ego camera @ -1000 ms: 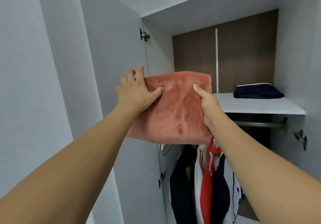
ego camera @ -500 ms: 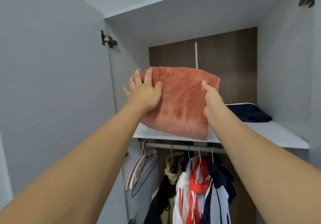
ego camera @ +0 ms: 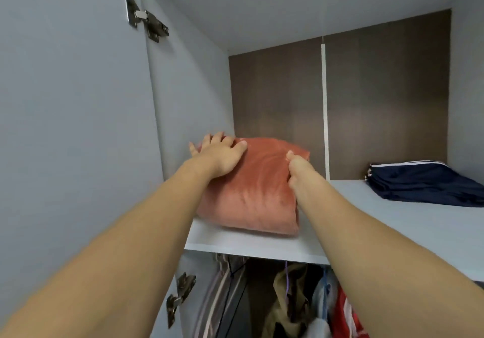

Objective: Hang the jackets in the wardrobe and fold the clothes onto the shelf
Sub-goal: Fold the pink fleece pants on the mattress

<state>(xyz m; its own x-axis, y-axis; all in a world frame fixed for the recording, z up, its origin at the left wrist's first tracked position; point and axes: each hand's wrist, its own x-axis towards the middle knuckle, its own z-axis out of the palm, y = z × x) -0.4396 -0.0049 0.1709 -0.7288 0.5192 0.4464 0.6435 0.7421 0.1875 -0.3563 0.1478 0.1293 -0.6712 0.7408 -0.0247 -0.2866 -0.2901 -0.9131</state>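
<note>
Left door [ego camera: 65, 128] open, two metal hinges on its inner edge; the lower hinge [ego camera: 180, 298] partly cut by the left forearm. Below the shelf [ego camera: 248, 243], hangers [ego camera: 222, 285] and hanging jackets [ego camera: 293, 303] show only in part: the rail is not visible and both forearms and the frame edge cut them off.

Left hand [ego camera: 221, 155] lies flat on the top left of the folded pink garment [ego camera: 251, 193], fingers spread and fairly straight, pressing rather than clutching; fingertips vanish over the far edge. The garment sits on the shelf at its left end, near the side wall; plush, salmon-pink, thick, rounded fold facing front, nap streaked.

Right hand [ego camera: 297, 166] grips the garment's right edge, thumb on top; its fingers are hidden behind the fabric.

Far right, well apart: folded navy garment [ego camera: 424, 183] with white stripes, its right end cut off by the frame.
</note>
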